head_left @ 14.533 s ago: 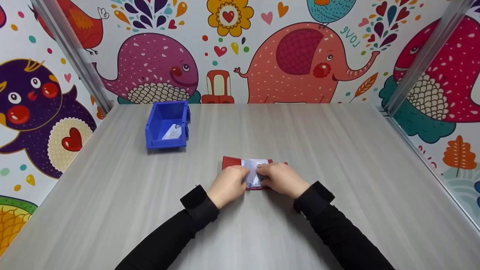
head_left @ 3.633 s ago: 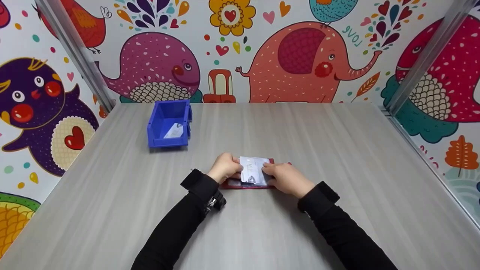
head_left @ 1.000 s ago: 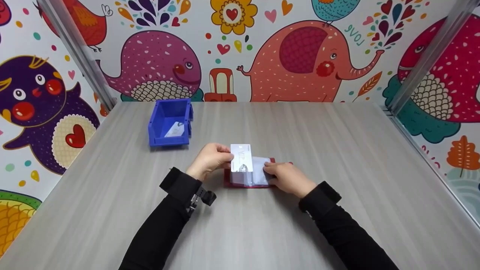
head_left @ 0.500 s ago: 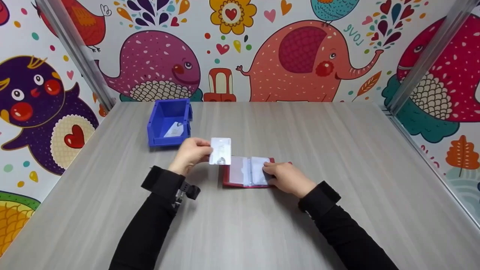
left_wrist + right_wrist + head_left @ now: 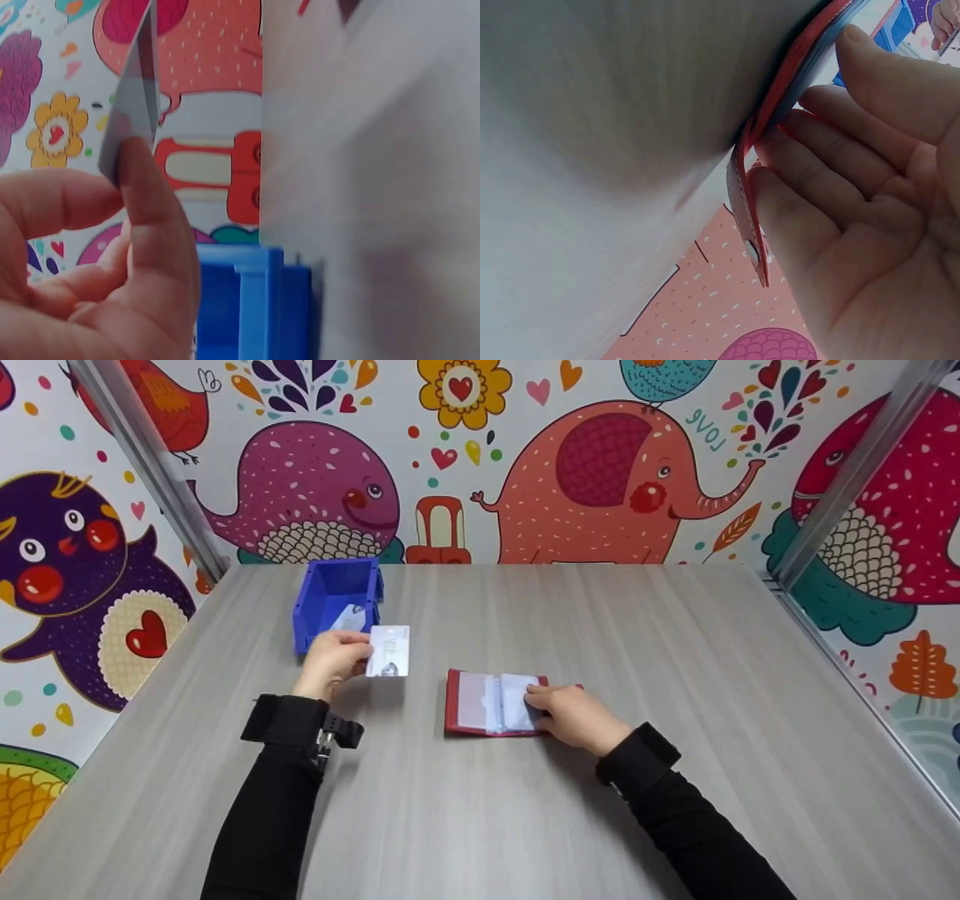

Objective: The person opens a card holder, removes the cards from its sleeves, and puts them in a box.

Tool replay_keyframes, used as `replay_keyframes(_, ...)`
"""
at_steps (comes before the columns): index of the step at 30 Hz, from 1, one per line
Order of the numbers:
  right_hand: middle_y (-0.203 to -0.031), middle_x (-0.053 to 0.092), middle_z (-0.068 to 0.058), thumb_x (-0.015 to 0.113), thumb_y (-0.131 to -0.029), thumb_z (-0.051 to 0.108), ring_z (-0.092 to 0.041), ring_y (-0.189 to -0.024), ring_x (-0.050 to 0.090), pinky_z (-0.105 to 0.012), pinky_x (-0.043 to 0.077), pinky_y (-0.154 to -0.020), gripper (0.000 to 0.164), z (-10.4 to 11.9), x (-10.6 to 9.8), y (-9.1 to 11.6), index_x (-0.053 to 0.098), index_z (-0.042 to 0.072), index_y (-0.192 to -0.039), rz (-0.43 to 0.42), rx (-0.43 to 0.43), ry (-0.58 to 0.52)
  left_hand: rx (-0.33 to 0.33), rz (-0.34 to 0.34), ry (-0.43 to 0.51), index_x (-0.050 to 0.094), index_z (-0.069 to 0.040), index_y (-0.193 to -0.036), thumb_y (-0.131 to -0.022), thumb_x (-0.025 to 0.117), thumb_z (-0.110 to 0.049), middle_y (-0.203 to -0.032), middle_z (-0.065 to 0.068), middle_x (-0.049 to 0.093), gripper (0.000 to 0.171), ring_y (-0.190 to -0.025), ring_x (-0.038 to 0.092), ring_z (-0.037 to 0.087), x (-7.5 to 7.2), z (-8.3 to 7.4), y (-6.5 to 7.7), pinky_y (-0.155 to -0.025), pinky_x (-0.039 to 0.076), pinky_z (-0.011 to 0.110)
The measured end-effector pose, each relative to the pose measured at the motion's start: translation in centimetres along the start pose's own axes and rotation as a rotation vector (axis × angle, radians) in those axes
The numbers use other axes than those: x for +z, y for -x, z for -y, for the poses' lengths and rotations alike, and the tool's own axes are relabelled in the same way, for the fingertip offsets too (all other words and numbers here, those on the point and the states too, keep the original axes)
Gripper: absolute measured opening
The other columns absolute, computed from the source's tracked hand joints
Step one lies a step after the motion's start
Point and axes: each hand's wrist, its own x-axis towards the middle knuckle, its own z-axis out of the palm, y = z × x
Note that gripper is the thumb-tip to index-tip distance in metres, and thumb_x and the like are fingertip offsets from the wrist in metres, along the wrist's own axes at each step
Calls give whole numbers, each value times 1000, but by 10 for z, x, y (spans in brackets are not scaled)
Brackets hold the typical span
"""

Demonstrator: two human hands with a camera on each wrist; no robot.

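My left hand pinches a white printed card between thumb and fingers, held up just in front of a blue bin. Seen edge-on in the left wrist view, the card rises from the fingertips. A red card holder lies spread on the table, its clear sleeves facing up. Over its right side, my right hand keeps the thumb on the sleeves, the other fingers along the cover's edge. In the right wrist view a snap strap sticks out from the holder beside those fingers.
Inside the blue bin lies another white card, partly behind the left hand. A patterned wall rises at the table's back edge, with metal posts at the corners. Pale wood-look tabletop surrounds the holder.
The left hand has drawn the card up out of the holder's left sleeve and carried it left towards the blue bin. The right hand has stayed on the holder.
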Motion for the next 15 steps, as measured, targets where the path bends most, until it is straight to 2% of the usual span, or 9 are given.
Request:
replay_keyframes(5, -127, 62, -23, 70, -86, -3, -38, -116, 60, -47, 50, -93, 32, 1, -1, 0, 67, -5, -118, -4, -7, -6, -10, -51, 61, 50, 25, -122, -86, 51, 13, -83, 10, 58, 37, -62, 61, 9, -13, 1, -6, -59, 53, 20)
replay_keyframes(12, -124, 63, -25, 71, -84, -4, -39, -113, 62, -47, 52, -89, 18, -1, 2, 0, 68, -3, -102, -20, -40, 15, -44, -126, 51, 48, 23, -127, -88, 52, 12, -73, 2, 58, 41, -57, 57, 6, -31, 0, -14, -53, 49, 17)
replay_keyframes(15, -124, 63, -25, 70, -83, -5, -39, -112, 62, -47, 52, -89, 18, -1, 2, 0, 68, -3, -101, -23, -42, 11, -49, -153, 45, 49, 22, -128, -88, 52, 11, -72, 0, 58, 41, -57, 56, 6, -35, -2, -18, -52, 48, 18)
